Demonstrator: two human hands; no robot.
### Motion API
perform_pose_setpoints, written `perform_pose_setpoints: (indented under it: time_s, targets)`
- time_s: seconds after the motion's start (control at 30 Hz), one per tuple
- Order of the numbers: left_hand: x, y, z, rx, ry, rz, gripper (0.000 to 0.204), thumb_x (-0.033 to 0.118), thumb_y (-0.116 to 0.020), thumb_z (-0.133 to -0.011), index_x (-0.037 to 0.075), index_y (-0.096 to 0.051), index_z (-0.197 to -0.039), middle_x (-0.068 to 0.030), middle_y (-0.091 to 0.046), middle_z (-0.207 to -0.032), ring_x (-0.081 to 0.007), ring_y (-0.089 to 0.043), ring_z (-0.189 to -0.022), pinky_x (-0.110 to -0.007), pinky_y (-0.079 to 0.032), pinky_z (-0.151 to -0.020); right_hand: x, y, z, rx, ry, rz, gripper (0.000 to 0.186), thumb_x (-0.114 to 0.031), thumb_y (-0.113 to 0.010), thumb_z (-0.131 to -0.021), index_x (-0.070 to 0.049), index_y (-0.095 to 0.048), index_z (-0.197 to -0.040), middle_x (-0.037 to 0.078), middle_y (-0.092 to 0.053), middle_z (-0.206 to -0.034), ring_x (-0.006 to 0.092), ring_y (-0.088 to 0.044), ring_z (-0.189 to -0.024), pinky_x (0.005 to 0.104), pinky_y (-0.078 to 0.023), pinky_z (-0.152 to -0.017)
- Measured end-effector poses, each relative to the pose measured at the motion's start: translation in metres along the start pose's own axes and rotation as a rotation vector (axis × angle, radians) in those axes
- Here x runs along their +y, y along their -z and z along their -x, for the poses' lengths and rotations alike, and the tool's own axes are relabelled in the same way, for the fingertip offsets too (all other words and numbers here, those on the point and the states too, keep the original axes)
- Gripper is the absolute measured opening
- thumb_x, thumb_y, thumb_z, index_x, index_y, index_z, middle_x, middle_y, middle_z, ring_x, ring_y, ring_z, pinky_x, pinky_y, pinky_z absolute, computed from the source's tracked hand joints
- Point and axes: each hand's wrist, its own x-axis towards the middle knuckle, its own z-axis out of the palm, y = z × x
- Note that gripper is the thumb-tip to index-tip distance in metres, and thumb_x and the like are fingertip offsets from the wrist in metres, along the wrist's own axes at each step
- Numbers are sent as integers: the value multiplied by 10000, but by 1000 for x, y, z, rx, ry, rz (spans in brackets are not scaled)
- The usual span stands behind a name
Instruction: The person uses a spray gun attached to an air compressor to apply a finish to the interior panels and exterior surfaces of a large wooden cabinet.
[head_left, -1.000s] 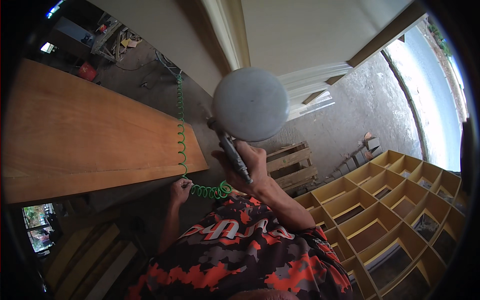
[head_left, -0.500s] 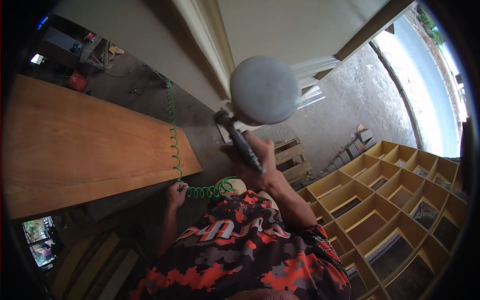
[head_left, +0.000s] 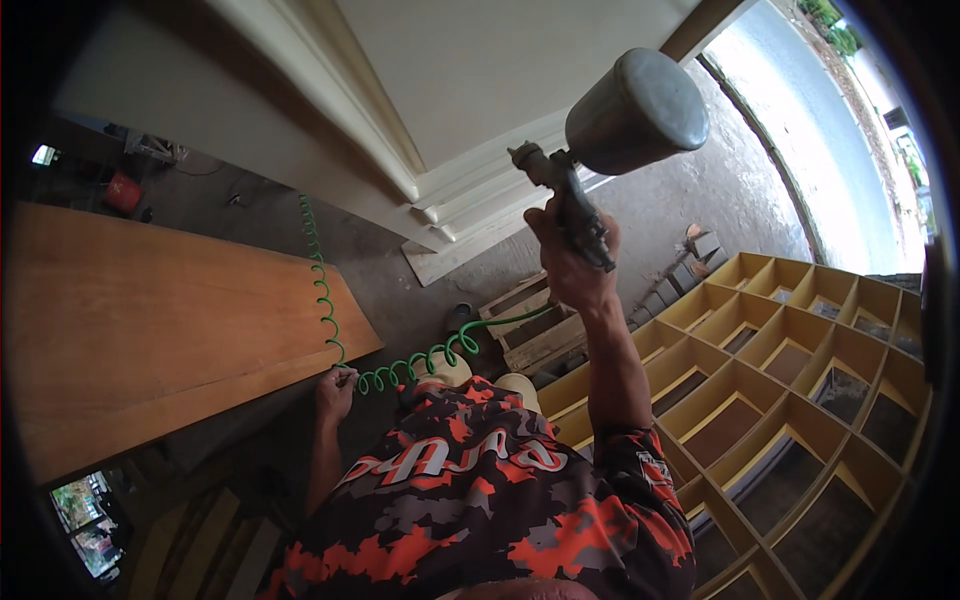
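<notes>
My right hand (head_left: pixel 583 258) is wrapped round the grip of a spray gun (head_left: pixel 568 200), a dark metal body with a grey round cup (head_left: pixel 636 112) on top. The gun's nozzle points left toward a cream-white moulded panel (head_left: pixel 440 80). From below that hand a green coiled air hose (head_left: pixel 422 362) runs left to my left hand (head_left: pixel 337 392), whose fingers are closed on it. Past this hand the coil carries on away from me across the end of an orange-brown wooden board.
The wooden board (head_left: pixel 170 330) lies at left. A yellow-brown grid of open compartments (head_left: pixel 745 380) fills the right side. Small wooden pallet (head_left: pixel 545 335) and grey blocks (head_left: pixel 690 262) rest on the concrete floor. A red container (head_left: pixel 123 192) stands far left.
My right hand has moved right and away from me, turning the spray gun so its cup tilts to the right. The hose has stretched out between my hands. My left hand stays closed on it.
</notes>
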Motion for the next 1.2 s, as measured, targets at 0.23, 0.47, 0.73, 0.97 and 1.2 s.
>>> perform_pose_setpoints:
  time_s: [0.23, 0.47, 0.73, 0.97, 1.2]
  targets:
    - [21, -1, 0, -31, 25, 20, 101, 93, -710, -1038, 8, -735, -1087, 11, -692, -815, -63, -640, -739, -255, -503, -689, -4, 34, -30, 103, 26, 44, 189, -103, -802, -992, -35, -654, -897, -69, -525, -693, 32, -460, -647, 266, -385, -582]
    - [38, -2, 3, -42, 24, 34, 136, 120, -705, -1051, -1, -736, -1104, 18, -676, -823, -60, -614, -742, -250, -493, -701, -5, 74, -49, 164, 24, 38, 188, -135, -739, -1043, -79, -654, -885, -38, -546, -566, 53, -462, -423, 267, -345, -403]
    - [43, -7, 6, -68, -13, 123, 161, 146, -702, -1065, -7, -729, -1106, 3, -699, -870, -63, -613, -768, -244, -493, -720, 2, 125, -81, 209, 27, 30, 171, -118, -685, -1068, -85, -605, -920, -33, -504, -560, 70, -421, -376, 274, -294, -365]
    - [58, -15, 2, -97, -20, 171, 145, 119, -690, -1064, -6, -722, -1130, -13, -721, -904, -70, -615, -768, -246, -502, -732, 10, 176, -115, 270, 33, 1, 252, -175, -696, -1079, -122, -562, -873, -48, -456, -565, 66, -378, -378, 287, -260, -367]
    - [64, -23, -2, -129, -42, 251, 170, 91, -692, -1057, -24, -711, -1181, -35, -733, -946, -82, -630, -814, -252, -515, -775, 17, 235, -144, 288, -32, 43, 356, -223, -718, -1059, -131, -559, -754, -34, -497, -547, 89, -444, -394, 304, -290, -388]
